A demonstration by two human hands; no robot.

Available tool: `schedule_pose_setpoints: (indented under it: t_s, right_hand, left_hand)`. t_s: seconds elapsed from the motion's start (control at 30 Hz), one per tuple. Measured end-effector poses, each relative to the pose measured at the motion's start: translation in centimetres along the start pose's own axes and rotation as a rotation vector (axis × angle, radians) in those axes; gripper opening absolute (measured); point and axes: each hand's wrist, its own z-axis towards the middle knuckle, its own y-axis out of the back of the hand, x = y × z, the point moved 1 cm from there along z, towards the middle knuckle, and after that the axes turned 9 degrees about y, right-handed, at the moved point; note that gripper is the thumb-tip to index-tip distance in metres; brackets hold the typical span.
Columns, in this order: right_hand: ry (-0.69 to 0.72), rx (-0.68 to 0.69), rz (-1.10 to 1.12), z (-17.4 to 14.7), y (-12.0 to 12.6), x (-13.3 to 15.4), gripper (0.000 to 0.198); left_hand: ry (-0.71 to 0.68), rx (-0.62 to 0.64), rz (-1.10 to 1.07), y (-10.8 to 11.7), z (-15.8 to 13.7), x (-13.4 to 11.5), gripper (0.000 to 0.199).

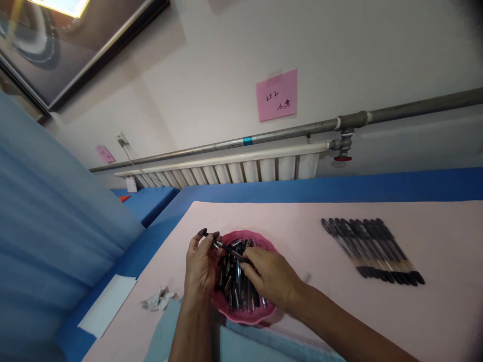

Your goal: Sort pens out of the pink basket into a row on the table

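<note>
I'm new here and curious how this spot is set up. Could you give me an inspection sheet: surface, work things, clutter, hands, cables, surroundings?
Surface: pink cover over a blue top.
Work things: pink bowl of pen pieces; row of pens to its right.
Clutter: crumpled tissue, white sheet.
Hands: left hand and right hand hold a dark pen over the bowl.
Cables: white cord at a wall socket.
Surroundings: radiator, pipe, blue curtain, pink notes.

Radiator (249, 171) and grey pipe (294, 133) run along the wall (211, 65) beyond the fingers (258, 259); red valve handle (342, 159) further right. Pink handwritten note (277, 96) higher up. Blue curtain (68, 216) left of the fingers, white sheet (107, 305) and crumpled tissue (157, 300) lower left.
</note>
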Motion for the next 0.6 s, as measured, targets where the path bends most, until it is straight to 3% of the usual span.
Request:
schedule_pose_setpoints:
  t_s: [0.6]
  right_hand:
    - [0.011, 0.041, 0.002, 0.05, -0.15, -0.07, 0.012]
  left_hand:
    - [-0.007, -0.088, -0.108, -0.22, -0.24, -0.5, 0.025]
